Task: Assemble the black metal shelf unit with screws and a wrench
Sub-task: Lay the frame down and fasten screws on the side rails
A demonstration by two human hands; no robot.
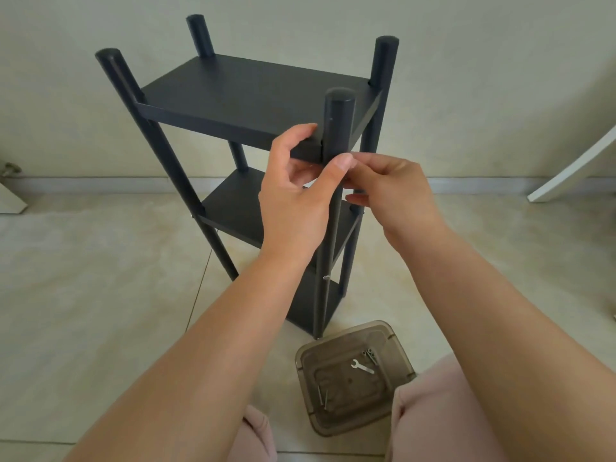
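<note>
The black metal shelf unit (pixel 233 95) stands upright on the tiled floor, with three boards between four round posts. My left hand (pixel 293 195) grips the front edge of the top board beside the near right post (pixel 338 121). My right hand (pixel 390 191) has its fingers pinched together against that post just under the top board; whatever they hold is hidden. A small silver wrench (pixel 362 366) lies in a brown translucent tray (pixel 353 411) on the floor, with screws (pixel 370 355) near it.
The tray sits on the floor between my knees, just in front of the shelf's foot. A white board (pixel 573 168) leans at the right. A pale wall and skirting run behind the shelf. A white object (pixel 10 191) stands at the left edge.
</note>
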